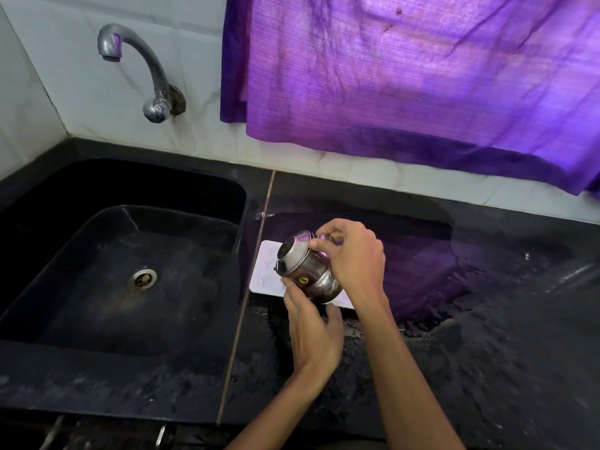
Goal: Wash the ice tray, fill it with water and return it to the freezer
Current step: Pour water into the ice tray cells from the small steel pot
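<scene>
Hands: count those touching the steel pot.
2. The left hand holds the pot from below; the right hand grips its upper side, over the tray.

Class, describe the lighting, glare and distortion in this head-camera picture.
Head view: daylight through the purple curtain tints the wet countertop violet; glare streaks the steel pot and tap; wide-angle lens bows the sink; lower edges look smeared.
</scene>
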{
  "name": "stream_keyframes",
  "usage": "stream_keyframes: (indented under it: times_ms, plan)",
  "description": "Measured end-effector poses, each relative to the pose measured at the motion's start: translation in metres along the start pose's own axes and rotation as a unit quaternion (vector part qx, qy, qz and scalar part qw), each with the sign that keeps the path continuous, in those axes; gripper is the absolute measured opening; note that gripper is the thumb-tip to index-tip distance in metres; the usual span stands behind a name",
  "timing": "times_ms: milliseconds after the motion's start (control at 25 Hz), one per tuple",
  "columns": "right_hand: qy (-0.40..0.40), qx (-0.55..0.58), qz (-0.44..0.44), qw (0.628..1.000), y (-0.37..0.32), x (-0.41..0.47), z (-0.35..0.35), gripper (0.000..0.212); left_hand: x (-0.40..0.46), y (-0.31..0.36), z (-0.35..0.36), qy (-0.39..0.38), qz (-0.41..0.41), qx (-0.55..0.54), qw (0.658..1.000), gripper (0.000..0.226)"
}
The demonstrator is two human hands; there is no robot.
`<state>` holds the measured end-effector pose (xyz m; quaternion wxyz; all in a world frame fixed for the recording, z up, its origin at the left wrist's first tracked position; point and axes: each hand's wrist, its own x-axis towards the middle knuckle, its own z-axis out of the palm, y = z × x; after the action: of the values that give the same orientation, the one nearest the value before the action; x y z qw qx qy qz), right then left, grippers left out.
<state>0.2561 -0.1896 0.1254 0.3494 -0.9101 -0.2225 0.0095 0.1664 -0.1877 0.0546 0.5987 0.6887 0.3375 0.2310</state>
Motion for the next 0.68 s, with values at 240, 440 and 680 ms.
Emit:
stream_keyframes:
  times_ms: [240,440,680]
  plan:
    - [-0.001,0.08,0.026,0.996,0.011,0.006,-0.003,0.012,0.003,-0.001,-0.001,0.012,0.03,-0.016,0.999,0.084]
    - [-0.002,0.181,0.05,0.982,0.024,0.014,-0.001,0.01,0.011,0.001,-0.004,0.054,0.05,-0.03,0.997,0.069]
    - [-0.008,0.327,0.076,0.942,0.034,0.022,0.006,0.007,0.034,0.009,-0.011,0.072,0.079,-0.087,0.99,0.044]
